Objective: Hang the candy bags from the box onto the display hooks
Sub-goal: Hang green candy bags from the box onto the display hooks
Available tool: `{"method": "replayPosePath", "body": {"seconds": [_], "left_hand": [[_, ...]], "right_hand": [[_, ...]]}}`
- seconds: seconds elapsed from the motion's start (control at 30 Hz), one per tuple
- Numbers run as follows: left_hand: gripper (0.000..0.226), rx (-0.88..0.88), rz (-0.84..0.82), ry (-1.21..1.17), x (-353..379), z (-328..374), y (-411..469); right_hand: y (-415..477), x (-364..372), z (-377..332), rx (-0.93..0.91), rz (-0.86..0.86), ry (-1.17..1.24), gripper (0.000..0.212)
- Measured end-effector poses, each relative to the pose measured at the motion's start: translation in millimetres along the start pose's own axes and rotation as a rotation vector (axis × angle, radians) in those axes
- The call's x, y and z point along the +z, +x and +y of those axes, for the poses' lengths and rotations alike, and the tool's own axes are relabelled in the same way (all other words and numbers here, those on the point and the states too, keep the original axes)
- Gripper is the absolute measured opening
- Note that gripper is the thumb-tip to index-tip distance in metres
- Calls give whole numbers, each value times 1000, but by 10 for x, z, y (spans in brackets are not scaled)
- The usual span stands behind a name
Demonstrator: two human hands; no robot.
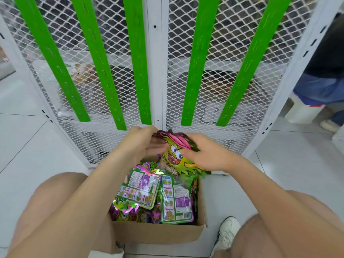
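Note:
A brown cardboard box [158,232] stands on the floor between my knees, holding several shiny green and purple candy bags [158,198]. Above its far end I hold one candy bag [174,155] printed with a yellow cartoon face and pink hair. My left hand [143,144] grips its top left edge. My right hand [206,155] grips its right side. Just behind the bag rises the white mesh display rack [104,144] with green slotted hanging strips [138,71]. The strips carry no bags.
White rack posts [290,86] angle out on both sides. A person in blue trousers sits on a white stool [303,112] at the right. My white shoe [228,233] rests right of the box. Pale floor tiles [28,146] surround the rack.

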State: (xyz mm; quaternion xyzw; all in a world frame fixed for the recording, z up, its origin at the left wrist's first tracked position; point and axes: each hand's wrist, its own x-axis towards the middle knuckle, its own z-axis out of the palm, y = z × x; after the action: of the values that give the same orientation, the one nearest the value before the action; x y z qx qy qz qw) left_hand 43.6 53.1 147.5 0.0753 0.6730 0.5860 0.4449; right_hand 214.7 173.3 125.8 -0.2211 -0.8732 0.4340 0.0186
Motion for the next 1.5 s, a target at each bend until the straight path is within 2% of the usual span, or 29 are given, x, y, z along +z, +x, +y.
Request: {"method": "replayPosePath", "body": {"seconds": [0.07,0.13,0.17,0.23,0.3,0.4,0.5,0.6,0.7,0.77,0.83,0.93,1.0,1.07,1.1,1.2,1.27,1.33,1.37,1.43,1.5], "left_hand": [[36,39,21,271,-5,38,-33],[38,184,47,498,-2,52,-49],[37,260,29,536,0,41,-37],[25,323,5,516,26,10,31],[17,313,31,462,94,-6,92],[19,359,83,448,203,9,156],[19,376,86,434,231,39,220],[20,414,101,406,225,41,236],[15,434,88,346,282,16,175],[8,454,61,346,347,-47,168],[3,504,78,471,437,-158,190],[20,691,104,757,637,-313,198],[24,799,53,845,810,-375,236],[25,812,-11,884,1018,-399,296],[28,814,-28,897,1132,-402,344],[38,866,-19,873,1506,-385,498],[44,871,59,787,1746,-376,610],[51,859,222,759,1948,-374,704],[55,861,313,786,2024,-372,736],[56,889,452,831,2126,-363,787],[47,912,511,836,2160,-361,841]], "right_hand": [[30,-134,-47,12,93,2,13],[37,-248,-40,56,125,73,8],[50,-292,-12,94,128,121,8],[83,-367,29,159,105,198,3],[134,-435,50,177,87,230,6],[179,-531,46,220,74,343,8],[181,-591,82,324,119,457,21],[112,-635,128,341,201,585,9],[-24,-644,192,284,249,699,6],[-129,-678,259,216,262,605,16],[-255,-766,340,171,271,358,29],[-454,-980,551,185,254,1,36],[-537,-1110,732,213,227,-186,36],[-550,-1203,918,243,216,-239,24],[-541,-1239,973,262,221,-239,27],[-426,-1322,1055,274,212,-237,52],[-330,-1343,1135,271,193,-260,40],[-239,-1351,1231,284,178,-274,20],[-196,-1358,1273,285,180,-264,19],[-136,-1392,1311,269,182,-246,30],[-103,-1415,1318,268,196,-226,37]]}}
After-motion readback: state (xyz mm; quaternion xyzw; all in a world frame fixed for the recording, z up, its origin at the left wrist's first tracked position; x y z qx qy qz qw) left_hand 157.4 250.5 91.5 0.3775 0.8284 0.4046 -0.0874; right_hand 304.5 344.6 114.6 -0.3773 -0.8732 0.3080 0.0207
